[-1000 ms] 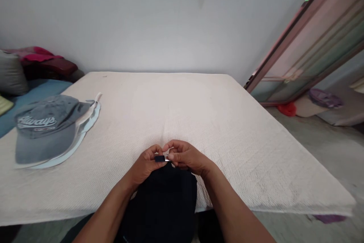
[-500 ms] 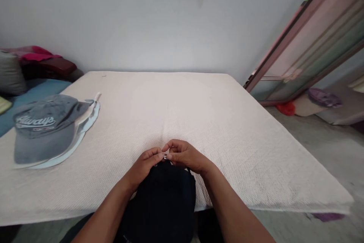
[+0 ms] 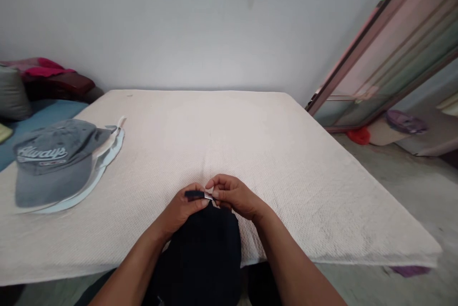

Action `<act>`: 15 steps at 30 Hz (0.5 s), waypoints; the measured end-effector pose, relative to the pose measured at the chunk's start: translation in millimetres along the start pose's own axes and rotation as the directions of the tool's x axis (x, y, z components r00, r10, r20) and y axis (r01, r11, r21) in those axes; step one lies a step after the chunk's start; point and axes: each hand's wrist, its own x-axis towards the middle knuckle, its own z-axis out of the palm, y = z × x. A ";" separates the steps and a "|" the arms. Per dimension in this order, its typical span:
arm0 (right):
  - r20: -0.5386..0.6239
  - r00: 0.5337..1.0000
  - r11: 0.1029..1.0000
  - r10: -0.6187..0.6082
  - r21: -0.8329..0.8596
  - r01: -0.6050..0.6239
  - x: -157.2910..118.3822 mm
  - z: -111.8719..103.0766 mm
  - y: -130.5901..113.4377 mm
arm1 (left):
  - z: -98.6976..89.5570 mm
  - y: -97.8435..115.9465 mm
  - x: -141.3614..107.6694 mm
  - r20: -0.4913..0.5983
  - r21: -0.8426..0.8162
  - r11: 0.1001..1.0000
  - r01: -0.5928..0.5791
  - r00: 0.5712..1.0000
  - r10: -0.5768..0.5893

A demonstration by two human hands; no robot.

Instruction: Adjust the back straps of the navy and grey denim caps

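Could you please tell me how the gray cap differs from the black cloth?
The gray cap bears white lettering, while the black cloth looks nearly plain. The cap lies untouched on the pale cover; the cloth is at the near edge, left hand and right hand at its top. Both look like fabric.

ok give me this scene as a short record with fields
left hand: holds dark strip
right hand: fingers at metal piece on the strip's end
below hands: black cloth item
at left: gray "Always" baseball cap, pale blue edge beneath
surface: off-white textured cloth
unclear: strip's exact use
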 end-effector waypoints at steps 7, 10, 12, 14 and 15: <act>-0.025 1.000 0.999 0.009 0.037 -0.008 0.2 0.0 0.9 | -2.2 2.2 -3.3 0.066 0.010 0.999 -0.031 0.997 0.031; -0.046 0.999 1.000 -0.004 0.012 0.005 0.4 0.8 0.8 | -1.6 3.2 -2.8 0.027 0.000 0.999 -0.045 0.999 0.045; -0.061 0.998 1.000 -0.013 -0.011 0.013 0.8 1.6 1.0 | -0.8 3.4 -1.6 -0.001 0.013 1.000 -0.009 1.000 0.009; -0.074 0.997 0.999 -0.001 -0.033 -0.001 1.1 2.4 1.0 | -0.2 3.1 -0.3 -0.017 0.015 0.999 0.045 0.999 -0.044; -0.078 0.997 0.999 0.010 -0.041 -0.013 1.2 2.7 0.8 | 0.0 2.8 0.3 -0.024 0.004 0.998 0.063 0.998 -0.062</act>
